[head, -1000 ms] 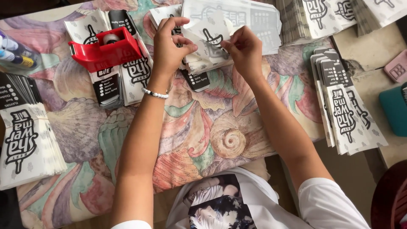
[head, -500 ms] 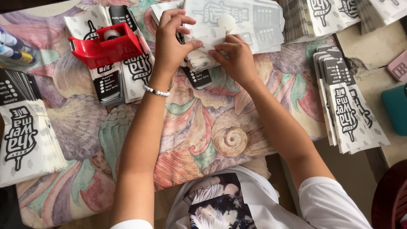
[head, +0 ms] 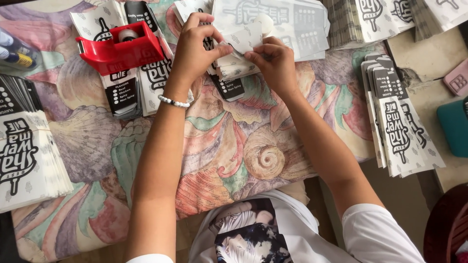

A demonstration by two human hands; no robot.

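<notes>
Paper sleeve (head: 237,45) pinched by both hands (head: 234,51), red tape dispenser (head: 119,48) left, sleeve stacks (head: 399,122) around.

A matt white paper sleeve (head: 239,51) with black print sits between the left hand (head: 195,46) and the right hand (head: 273,61), both bare. Stacks of the same thin printed paper (head: 399,126) look smooth and flat. The red tape dispenser (head: 119,48) is glossy hard plastic. The tablecloth (head: 234,151) is soft woven cloth with a matt shell print. A bracelet (head: 174,102) of smooth, pearly white beads circles the left wrist.
</notes>
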